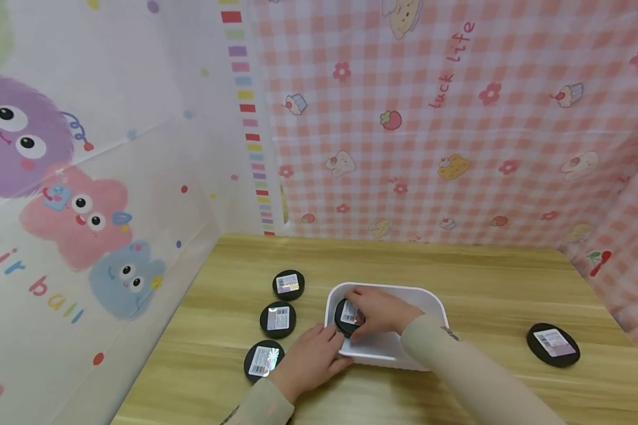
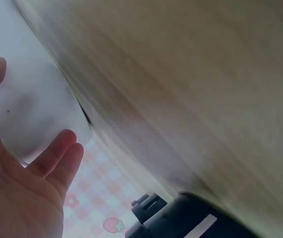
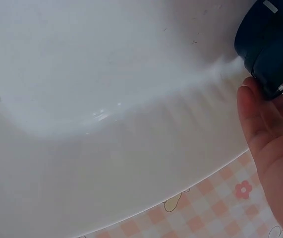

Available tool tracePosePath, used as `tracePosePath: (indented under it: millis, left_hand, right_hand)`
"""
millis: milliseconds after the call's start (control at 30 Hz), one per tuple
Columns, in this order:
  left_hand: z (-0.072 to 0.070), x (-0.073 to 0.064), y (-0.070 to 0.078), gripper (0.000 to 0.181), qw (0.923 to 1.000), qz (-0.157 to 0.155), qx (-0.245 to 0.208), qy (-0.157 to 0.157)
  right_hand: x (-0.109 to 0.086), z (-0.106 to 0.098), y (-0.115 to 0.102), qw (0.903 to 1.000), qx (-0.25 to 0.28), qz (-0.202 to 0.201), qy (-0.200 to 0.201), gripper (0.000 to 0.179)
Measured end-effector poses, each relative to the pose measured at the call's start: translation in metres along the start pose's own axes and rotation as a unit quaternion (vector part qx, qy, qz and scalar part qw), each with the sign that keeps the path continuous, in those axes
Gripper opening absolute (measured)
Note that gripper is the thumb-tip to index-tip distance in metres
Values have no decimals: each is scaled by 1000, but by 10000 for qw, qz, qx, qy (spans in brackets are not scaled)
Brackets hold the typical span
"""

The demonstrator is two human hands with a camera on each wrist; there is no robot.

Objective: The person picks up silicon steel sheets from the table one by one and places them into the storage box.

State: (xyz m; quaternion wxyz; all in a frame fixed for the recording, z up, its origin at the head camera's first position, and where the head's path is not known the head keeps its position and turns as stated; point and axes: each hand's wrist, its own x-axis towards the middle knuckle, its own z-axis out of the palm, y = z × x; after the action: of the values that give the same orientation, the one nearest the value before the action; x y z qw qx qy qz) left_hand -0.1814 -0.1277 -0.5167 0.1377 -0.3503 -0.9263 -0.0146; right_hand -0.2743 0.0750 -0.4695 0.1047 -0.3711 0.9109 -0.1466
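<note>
in the head view, the right hand (image 1: 385, 310) pinches a round black plastic-looking case with a white label (image 1: 348, 314) by its rim, inside the left end of a white round-cornered tub (image 1: 393, 288) on the wood-grained bench (image 1: 489, 277), and the left hand (image 1: 311, 360) rests at the tub's near-left corner. in the left wrist view, that hand's thumb and fingers are spread apart beside the tub's outer wall. in the right wrist view, fingertips meet the case's side; it looks stiff, light and perhaps slick, best gripped across its rim.
</note>
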Motion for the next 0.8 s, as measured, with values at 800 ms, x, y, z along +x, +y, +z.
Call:
tracePosePath:
  millis: [800]
  left_hand:
    - [-4, 0, 1, 38, 9997, -112, -111, -190]
  right_hand:
    - [-2, -2, -4, 9994, -31, 290, -185, 82]
